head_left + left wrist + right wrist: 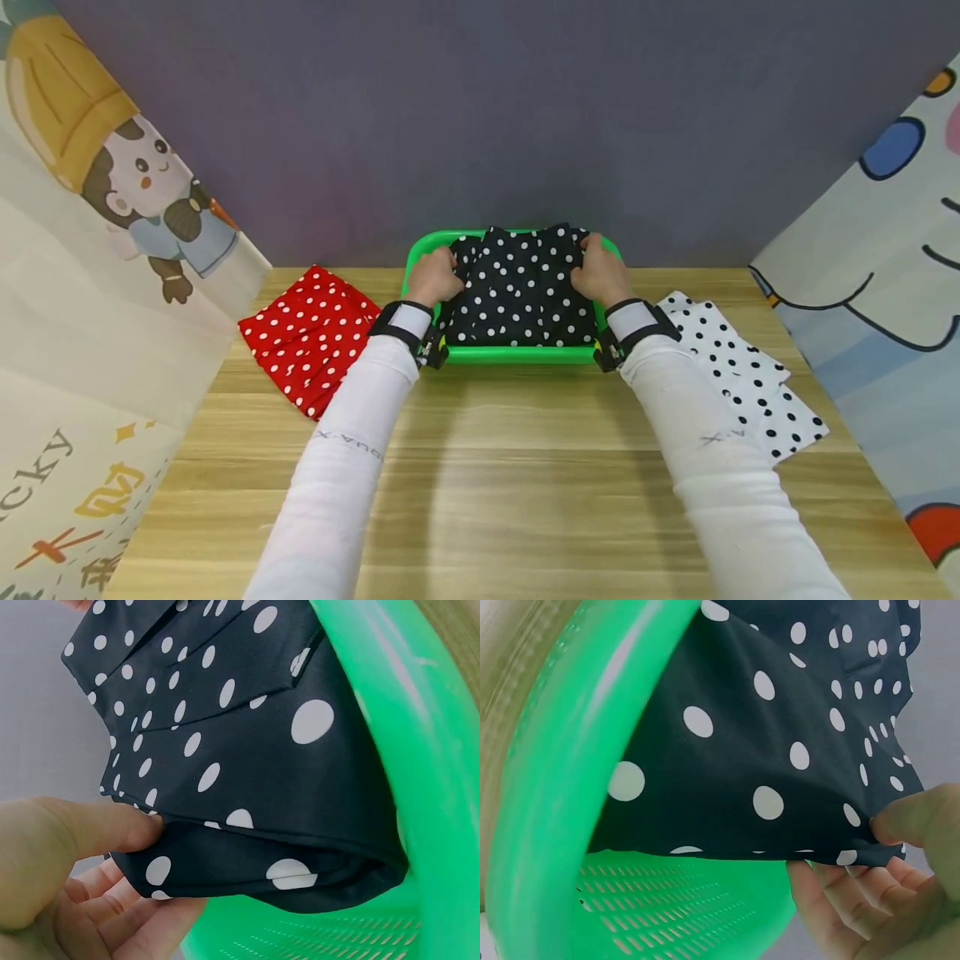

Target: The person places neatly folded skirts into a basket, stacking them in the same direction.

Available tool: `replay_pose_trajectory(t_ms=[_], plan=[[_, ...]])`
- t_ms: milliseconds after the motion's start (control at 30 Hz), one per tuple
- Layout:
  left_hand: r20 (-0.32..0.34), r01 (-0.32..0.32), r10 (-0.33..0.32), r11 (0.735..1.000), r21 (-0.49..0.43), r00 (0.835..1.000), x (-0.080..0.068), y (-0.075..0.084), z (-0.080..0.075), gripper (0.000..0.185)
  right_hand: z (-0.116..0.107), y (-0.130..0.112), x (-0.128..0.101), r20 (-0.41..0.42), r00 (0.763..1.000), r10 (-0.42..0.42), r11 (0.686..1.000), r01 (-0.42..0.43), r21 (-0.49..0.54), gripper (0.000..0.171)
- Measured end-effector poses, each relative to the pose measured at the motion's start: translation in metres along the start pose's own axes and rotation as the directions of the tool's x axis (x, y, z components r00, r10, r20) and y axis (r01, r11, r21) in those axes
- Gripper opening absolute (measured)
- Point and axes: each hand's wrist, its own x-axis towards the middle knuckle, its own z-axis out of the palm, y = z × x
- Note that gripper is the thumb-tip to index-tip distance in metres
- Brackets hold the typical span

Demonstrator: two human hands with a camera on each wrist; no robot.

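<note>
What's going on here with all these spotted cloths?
A person is holding a black cloth with white dots in both hands, the left hand pinching one side and the right hand the other. It spreads across the opening of a green plastic basket, whose perforated inside shows beneath it. On the wood-grain tabletop, a red cloth with white dots lies left of the basket and white cloth with black dots lies right.
</note>
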Motion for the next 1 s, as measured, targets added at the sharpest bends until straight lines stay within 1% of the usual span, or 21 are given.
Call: replay_pose_trajectory(t_ms=[133,300,367,467,600,700,800,933,1000], plan=[[0.016,-0.003,0.002,1.0,0.018,1.0,0.003,0.0,0.004,0.035,0.004,0.001,0.003,0.029,0.999,0.016,1.0,-0.015,-0.014,0.048],[0.042,-0.002,0.001,0.999,0.032,0.999,0.006,0.0,0.012,0.023,0.011,0.002,0.005,0.061,0.998,0.032,0.999,-0.03,-0.032,0.05],[0.051,0.004,-0.006,1.0,0.029,0.999,0.007,0.0,0.015,0.021,0.015,0.003,0.005,0.076,0.996,0.047,0.998,-0.044,-0.036,0.05],[0.062,0.014,-0.016,1.0,0.023,0.998,0.008,-0.002,0.019,0.023,0.021,0.005,0.006,0.094,0.993,0.069,0.997,-0.065,-0.042,0.05],[0.074,0.024,-0.026,0.999,0.024,0.997,0.01,-0.004,0.023,0.027,0.027,0.006,0.006,0.095,0.992,0.085,0.996,-0.082,-0.036,0.049],[0.082,0.026,-0.029,0.999,0.034,0.996,0.011,-0.005,0.024,0.028,0.028,0.006,0.006,0.098,0.992,0.085,0.996,-0.082,-0.028,0.05],[0.09,0.031,-0.034,0.999,0.033,0.995,0.012,-0.005,0.026,0.027,0.028,0.004,0.006,0.118,0.99,0.072,0.997,-0.069,-0.026,0.05],[0.109,0.031,-0.033,0.999,0.023,0.993,0.013,-0.005,0.026,0.023,0.027,0.003,0.007,0.163,0.985,0.049,0.999,-0.048,-0.012,0.052],[0.125,0.028,-0.031,0.999,0.02,0.992,0.013,-0.005,0.027,0.018,0.027,0.003,0.007,0.195,0.98,0.039,0.999,-0.04,-0.001,0.054]])
